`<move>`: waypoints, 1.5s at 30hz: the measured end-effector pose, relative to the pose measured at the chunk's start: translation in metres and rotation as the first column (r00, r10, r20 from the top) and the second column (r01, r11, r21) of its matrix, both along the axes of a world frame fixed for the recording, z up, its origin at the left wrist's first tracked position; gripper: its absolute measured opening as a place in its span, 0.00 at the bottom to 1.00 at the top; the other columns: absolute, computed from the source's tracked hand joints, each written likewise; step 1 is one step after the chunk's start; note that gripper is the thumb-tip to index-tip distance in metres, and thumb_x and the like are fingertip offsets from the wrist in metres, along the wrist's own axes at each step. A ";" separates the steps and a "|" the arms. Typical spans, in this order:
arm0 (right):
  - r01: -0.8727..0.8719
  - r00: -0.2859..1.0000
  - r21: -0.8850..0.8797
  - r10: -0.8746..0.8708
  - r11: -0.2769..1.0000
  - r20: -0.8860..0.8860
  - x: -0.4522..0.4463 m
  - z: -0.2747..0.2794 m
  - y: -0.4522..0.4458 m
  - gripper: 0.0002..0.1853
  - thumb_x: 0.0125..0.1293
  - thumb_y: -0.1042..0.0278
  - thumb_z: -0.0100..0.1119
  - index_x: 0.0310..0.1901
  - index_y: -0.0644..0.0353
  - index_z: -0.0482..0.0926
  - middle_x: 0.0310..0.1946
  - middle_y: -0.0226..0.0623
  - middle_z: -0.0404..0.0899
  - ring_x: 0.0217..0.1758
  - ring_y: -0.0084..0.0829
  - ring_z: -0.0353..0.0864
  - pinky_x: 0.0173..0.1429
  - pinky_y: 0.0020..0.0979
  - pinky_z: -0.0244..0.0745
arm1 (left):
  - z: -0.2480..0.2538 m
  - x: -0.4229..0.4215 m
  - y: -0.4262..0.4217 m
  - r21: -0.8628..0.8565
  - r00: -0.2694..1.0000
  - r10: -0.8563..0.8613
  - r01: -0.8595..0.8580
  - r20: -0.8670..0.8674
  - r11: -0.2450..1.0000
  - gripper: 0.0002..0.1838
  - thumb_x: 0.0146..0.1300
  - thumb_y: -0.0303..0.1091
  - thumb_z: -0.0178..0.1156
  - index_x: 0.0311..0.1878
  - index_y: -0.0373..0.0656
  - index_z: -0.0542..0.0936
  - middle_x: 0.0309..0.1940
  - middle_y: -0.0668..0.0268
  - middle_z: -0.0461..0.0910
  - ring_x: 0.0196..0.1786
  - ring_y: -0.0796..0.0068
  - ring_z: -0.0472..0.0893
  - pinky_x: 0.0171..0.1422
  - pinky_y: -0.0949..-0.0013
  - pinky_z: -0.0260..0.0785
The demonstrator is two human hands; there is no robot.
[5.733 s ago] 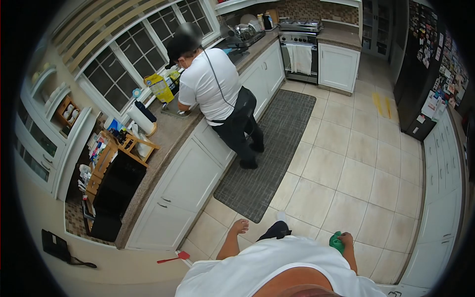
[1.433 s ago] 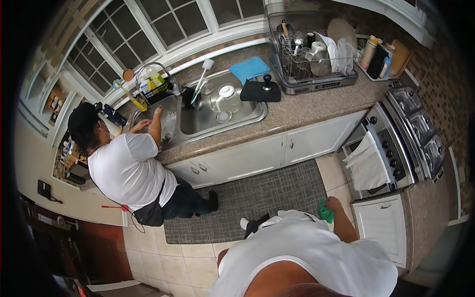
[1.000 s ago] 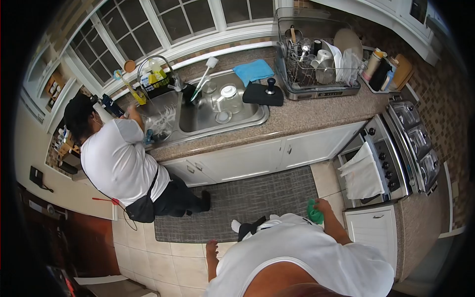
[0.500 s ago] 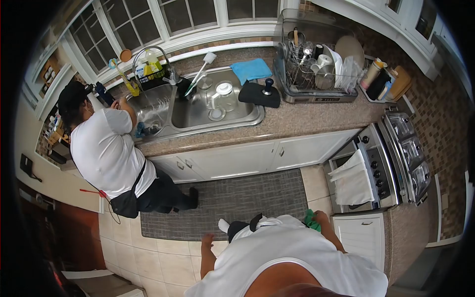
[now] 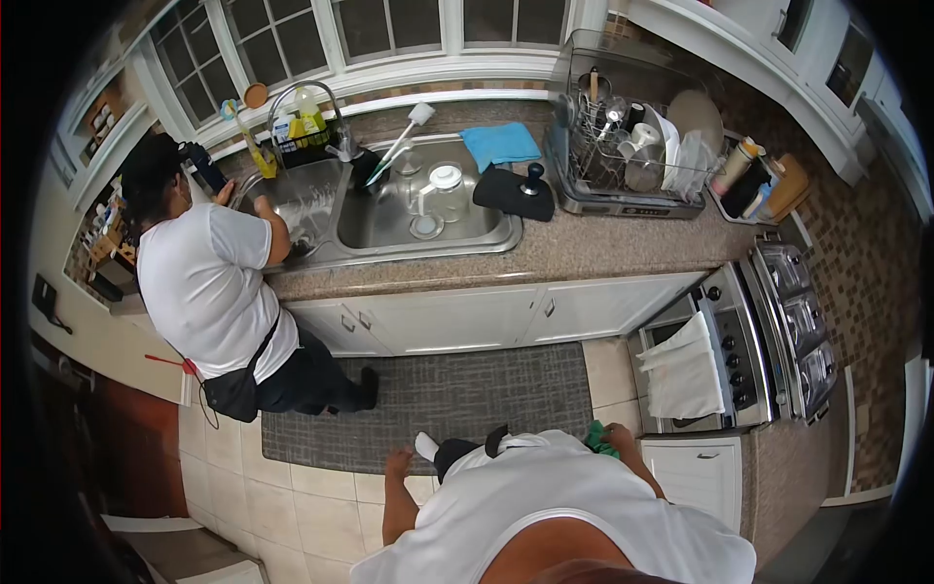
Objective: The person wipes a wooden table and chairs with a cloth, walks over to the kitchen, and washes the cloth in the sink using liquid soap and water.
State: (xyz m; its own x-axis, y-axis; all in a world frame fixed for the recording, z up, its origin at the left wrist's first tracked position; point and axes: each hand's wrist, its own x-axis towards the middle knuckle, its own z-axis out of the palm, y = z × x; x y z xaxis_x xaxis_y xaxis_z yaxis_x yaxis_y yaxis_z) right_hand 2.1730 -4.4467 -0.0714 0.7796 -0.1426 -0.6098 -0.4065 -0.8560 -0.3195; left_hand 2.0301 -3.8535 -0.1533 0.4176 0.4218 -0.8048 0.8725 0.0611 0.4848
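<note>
My left hand (image 5: 398,461) hangs beside my body, away from any object, its fingers loosely apart and holding nothing. On the other side, my right hand (image 5: 618,439) is closed on a green cloth (image 5: 599,441), part of which bulges out past the fingers near my hip. The oven with a white towel (image 5: 684,372) over its handle is the nearest thing in front of my right hand. Below me, a grey mat (image 5: 428,399) covers the floor by the sink cabinets.
Another person (image 5: 204,253) stands at the left basin, hands over it. The double sink (image 5: 365,229) holds a clear pitcher (image 5: 449,200). A blue cloth (image 5: 499,144) and a loaded dish rack (image 5: 632,204) are on the counter; a stove (image 5: 798,321) is at right.
My view has shifted slightly. The other person's hands have moved apart and lower over the basin, away from the dark bottle. My right hand keeps the green cloth.
</note>
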 end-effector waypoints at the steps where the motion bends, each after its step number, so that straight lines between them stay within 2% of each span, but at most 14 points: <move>1: -0.022 1.000 -0.004 0.022 1.000 0.001 0.002 -0.001 0.001 0.27 0.44 0.59 0.72 0.49 0.55 0.81 0.47 0.44 0.81 0.51 0.42 0.80 0.57 0.38 0.73 | 0.002 -0.006 -0.001 0.000 1.000 0.012 -0.012 -0.001 1.000 0.20 0.56 0.43 0.62 0.51 0.47 0.78 0.40 0.62 0.79 0.39 0.66 0.77 0.34 0.58 0.71; 3: -0.055 0.998 -0.010 0.055 0.998 0.005 0.004 -0.003 0.002 0.27 0.44 0.59 0.72 0.49 0.56 0.81 0.46 0.45 0.81 0.51 0.43 0.80 0.57 0.39 0.74 | 0.006 -0.013 -0.003 0.004 1.000 0.023 -0.023 -0.002 1.000 0.19 0.55 0.42 0.63 0.50 0.48 0.78 0.39 0.63 0.79 0.36 0.66 0.76 0.32 0.59 0.70; 6: -0.058 0.998 -0.003 0.058 0.998 0.018 0.007 0.000 0.005 0.28 0.43 0.59 0.72 0.49 0.57 0.80 0.46 0.46 0.81 0.51 0.43 0.80 0.56 0.39 0.74 | 0.009 -0.018 -0.004 0.019 1.000 -0.007 0.007 -0.013 1.000 0.18 0.54 0.41 0.63 0.49 0.49 0.79 0.40 0.64 0.79 0.38 0.67 0.76 0.32 0.57 0.70; 12: -0.047 0.999 -0.002 0.047 0.999 0.012 0.010 0.001 0.008 0.28 0.43 0.58 0.72 0.49 0.55 0.81 0.46 0.46 0.81 0.52 0.43 0.80 0.57 0.39 0.74 | 0.008 -0.021 -0.008 0.018 0.999 0.030 -0.029 -0.024 0.999 0.16 0.54 0.39 0.61 0.47 0.50 0.79 0.36 0.67 0.77 0.36 0.68 0.75 0.29 0.61 0.69; 18: -0.015 1.000 0.028 0.015 0.999 0.013 0.009 -0.008 0.003 0.26 0.43 0.56 0.74 0.46 0.53 0.82 0.45 0.48 0.81 0.51 0.45 0.79 0.56 0.40 0.74 | 0.009 -0.007 -0.005 -0.056 1.000 0.011 -0.010 0.019 0.998 0.16 0.55 0.38 0.60 0.48 0.47 0.78 0.31 0.68 0.75 0.32 0.72 0.73 0.26 0.62 0.66; 21: -0.001 1.000 0.025 0.001 1.000 0.019 0.006 -0.007 0.002 0.26 0.43 0.55 0.74 0.46 0.53 0.82 0.45 0.49 0.81 0.51 0.45 0.80 0.56 0.40 0.74 | 0.011 -0.003 -0.007 -0.010 0.999 -0.002 0.002 0.047 1.000 0.15 0.55 0.38 0.60 0.46 0.45 0.79 0.29 0.68 0.74 0.29 0.73 0.73 0.24 0.64 0.64; 24: -0.025 0.999 -0.002 0.025 1.000 -0.023 0.005 -0.009 0.001 0.27 0.43 0.59 0.73 0.49 0.54 0.81 0.47 0.44 0.81 0.53 0.43 0.79 0.57 0.39 0.74 | 0.011 0.000 -0.005 -0.010 0.997 -0.035 0.036 0.074 0.999 0.13 0.55 0.38 0.60 0.43 0.45 0.80 0.29 0.67 0.74 0.28 0.73 0.73 0.23 0.65 0.64; 27: -0.031 0.999 0.011 0.031 0.999 0.024 0.000 -0.016 -0.002 0.26 0.44 0.53 0.73 0.46 0.54 0.82 0.44 0.48 0.81 0.50 0.46 0.80 0.55 0.40 0.75 | 0.008 0.001 -0.008 0.006 0.996 0.008 -0.009 0.088 1.000 0.11 0.55 0.38 0.60 0.40 0.45 0.80 0.28 0.67 0.75 0.28 0.72 0.73 0.23 0.64 0.64; 33: -0.046 0.999 -0.005 0.046 0.999 0.029 -0.004 -0.022 -0.002 0.26 0.44 0.54 0.74 0.46 0.54 0.82 0.44 0.48 0.82 0.49 0.46 0.80 0.54 0.40 0.75 | 0.013 -0.001 -0.009 -0.016 0.998 -0.032 0.033 0.046 0.999 0.12 0.55 0.38 0.61 0.42 0.46 0.80 0.31 0.66 0.75 0.32 0.70 0.74 0.27 0.61 0.67; 36: -0.060 0.998 0.002 0.060 0.998 0.024 -0.003 -0.021 -0.001 0.26 0.44 0.55 0.74 0.47 0.54 0.82 0.44 0.48 0.82 0.49 0.46 0.80 0.54 0.40 0.75 | 0.015 -0.006 -0.012 -0.011 0.999 0.015 -0.015 0.029 1.000 0.15 0.54 0.39 0.62 0.44 0.46 0.79 0.34 0.66 0.76 0.36 0.69 0.74 0.31 0.59 0.69; 45: -0.063 0.998 -0.001 0.063 0.998 -0.020 0.000 -0.016 0.005 0.27 0.44 0.55 0.73 0.48 0.54 0.82 0.48 0.48 0.80 0.51 0.45 0.79 0.55 0.41 0.75 | 0.006 -0.022 -0.011 -0.031 1.000 0.000 0.000 0.008 1.000 0.18 0.55 0.43 0.64 0.48 0.50 0.79 0.39 0.68 0.78 0.39 0.67 0.76 0.36 0.55 0.73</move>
State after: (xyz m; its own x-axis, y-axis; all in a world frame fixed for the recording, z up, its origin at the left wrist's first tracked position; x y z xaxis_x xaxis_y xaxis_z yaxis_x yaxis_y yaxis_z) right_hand 2.1734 -4.4419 -0.0879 0.7746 -0.0948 -0.6253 -0.3582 -0.8806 -0.3103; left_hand 2.0078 -3.8642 -0.1468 0.4240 0.3963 -0.8144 0.8688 0.0762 0.4893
